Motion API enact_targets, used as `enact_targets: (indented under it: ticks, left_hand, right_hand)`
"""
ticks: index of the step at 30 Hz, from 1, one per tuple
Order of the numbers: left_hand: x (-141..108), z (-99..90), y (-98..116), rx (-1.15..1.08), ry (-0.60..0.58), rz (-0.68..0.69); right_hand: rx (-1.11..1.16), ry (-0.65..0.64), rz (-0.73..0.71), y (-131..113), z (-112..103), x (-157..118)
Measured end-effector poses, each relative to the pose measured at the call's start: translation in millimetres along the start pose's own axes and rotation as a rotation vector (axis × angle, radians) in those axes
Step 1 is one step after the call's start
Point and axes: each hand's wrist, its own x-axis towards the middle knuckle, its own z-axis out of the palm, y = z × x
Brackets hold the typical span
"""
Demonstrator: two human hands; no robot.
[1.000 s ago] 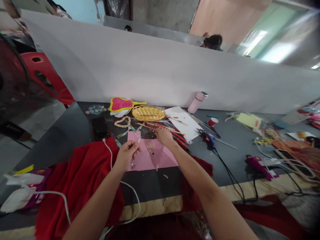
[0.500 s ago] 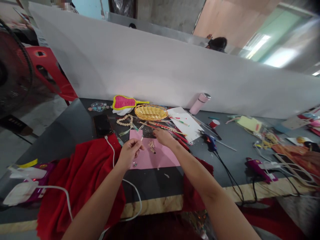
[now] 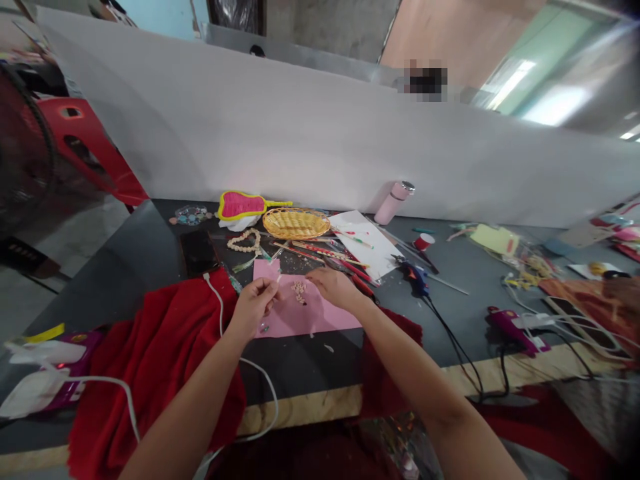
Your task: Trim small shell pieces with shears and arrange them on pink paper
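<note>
My left hand (image 3: 257, 301) is closed in a pinch over the left part of a pink sheet (image 3: 320, 323). A small whitish piece shows at its fingertips, too small to name. My right hand (image 3: 334, 288) hovers at the sheet's far edge with fingers drawn together; whatever they hold, if anything, is hidden. Between the hands, a little pile of pale beads (image 3: 299, 291) lies on the sheet. A heart-shaped string of similar beads (image 3: 243, 241) with a tassel lies beyond my left hand.
Behind the hands are a wicker basket (image 3: 296, 224), scattered sticks, white paper (image 3: 370, 247) and a pink bottle (image 3: 395, 203). A glue gun (image 3: 416, 279) with its cable lies right. Red cloth (image 3: 165, 347), a phone (image 3: 199, 252) and a white cable are left. A white partition (image 3: 280, 133) stands behind.
My right hand has come slightly nearer to me, from the sticks to the far edge of the pink sheet. My left hand keeps its pinch. The view has shifted slightly.
</note>
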Motion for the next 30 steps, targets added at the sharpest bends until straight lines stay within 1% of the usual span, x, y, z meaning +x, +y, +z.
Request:
enact_targets:
  ticks: [2, 5, 7, 9, 12, 14, 17, 20, 22, 25, 30]
  left_hand:
    - [-1, 1.6, 1, 0.010, 0.003, -0.020]
    - [-3, 4.2, 1, 0.039, -0.006, -0.034]
    - [-4, 5.7, 0, 0.055, -0.018, -0.042]
    - [-5, 7.1, 0, 0.068, -0.023, -0.050]
    - [-6, 9.0, 1, 0.082, -0.019, -0.058]
    - [-6, 10.0, 2, 0.096, -0.015, -0.063]
    - [-6, 11.1, 3, 0.113, -0.002, -0.070]
    - [-6, 11.8, 2, 0.119, 0.003, -0.080]
    - [-6, 12.0, 1, 0.126, -0.009, -0.086]
    - [-7, 12.1, -1, 0.131, -0.031, -0.096]
    - [-8, 12.7, -3, 0.132, -0.040, -0.106]
  right_hand:
    - [0.058, 0.109, 0.059, 8, 1, -13]
    - [0.171, 0.299, 0.164, 18, 8, -32]
    - [0.210, 0.351, 0.168, 20, 14, -39]
    - [0.210, 0.327, 0.091, 17, 19, -42]
    - [0.142, 0.205, -0.087, 5, 21, -39]
    - [0.065, 0.134, -0.139, -3, 22, -36]
    - [-0.017, 0.078, -0.092, -7, 23, -34]
    - [-0.009, 0.104, -0.010, -3, 25, -35]
    - [0.040, 0.141, -0.016, -1, 26, -35]
    - [0.107, 0.169, -0.065, -6, 27, -33]
    - [0.076, 0.127, -0.033, -20, 33, -28]
